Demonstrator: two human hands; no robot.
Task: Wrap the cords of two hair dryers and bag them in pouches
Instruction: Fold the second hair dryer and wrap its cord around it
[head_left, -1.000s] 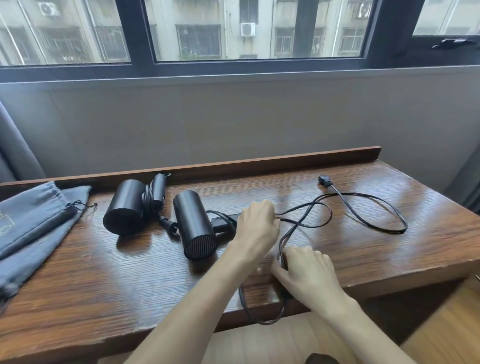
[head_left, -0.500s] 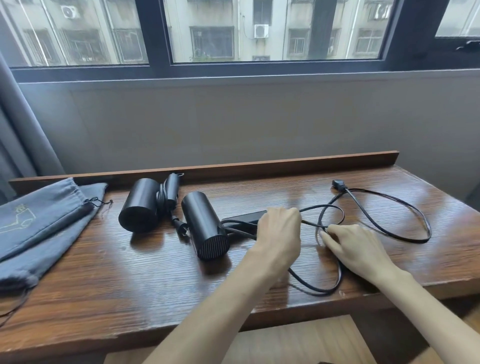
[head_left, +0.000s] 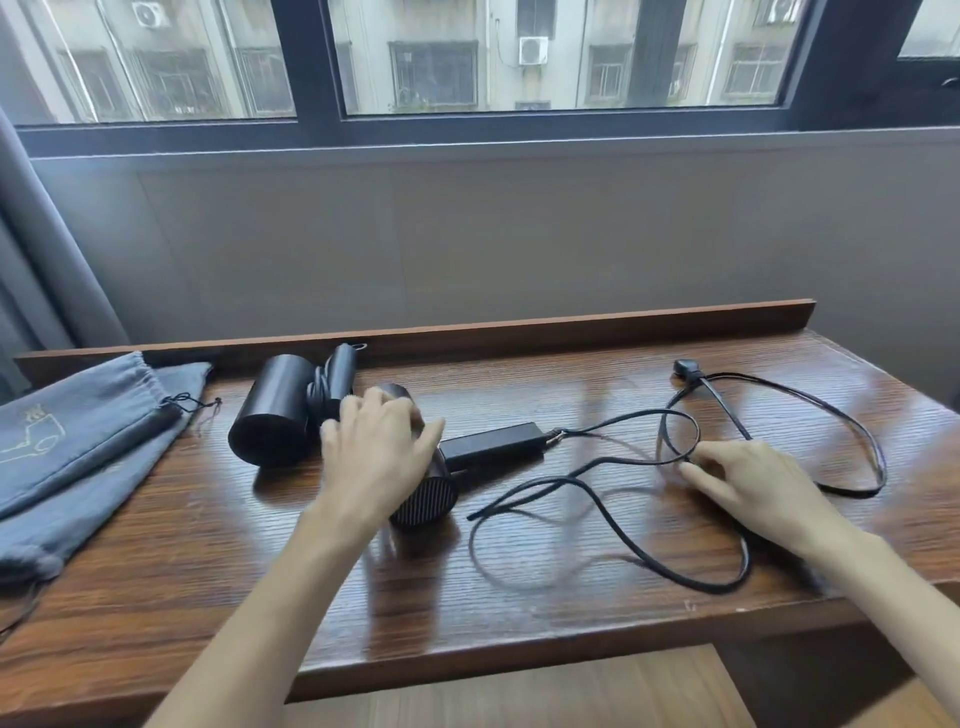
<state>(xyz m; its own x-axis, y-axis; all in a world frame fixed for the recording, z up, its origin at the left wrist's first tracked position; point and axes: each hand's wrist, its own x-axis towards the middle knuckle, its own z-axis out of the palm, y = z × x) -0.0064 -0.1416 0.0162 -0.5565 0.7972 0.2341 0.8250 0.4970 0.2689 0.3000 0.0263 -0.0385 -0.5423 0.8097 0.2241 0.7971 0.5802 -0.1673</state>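
Note:
Two black hair dryers lie on the wooden table (head_left: 156, 597). The left dryer (head_left: 272, 415) has its cord wound around its folded handle. My left hand (head_left: 376, 447) lies over the barrel of the second dryer (head_left: 423, 501), fingers curved around it; its handle (head_left: 493, 444) points right. From the handle a loose black cord (head_left: 613, 540) loops across the table to a plug (head_left: 685, 370) at the back right. My right hand (head_left: 748, 480) rests on the cord where the loops cross, fingertips touching it. Two grey drawstring pouches (head_left: 78, 447) lie at the left.
A raised wooden ledge (head_left: 571, 327) runs along the table's back edge, under a grey wall and window. A grey curtain (head_left: 47, 249) hangs at the left. The cord's nearest loop reaches close to the table's front edge.
My left hand moved left from the handle onto the second dryer's barrel. My right hand shifted right along the cord, and the loop that hung over the front edge now lies on the table.

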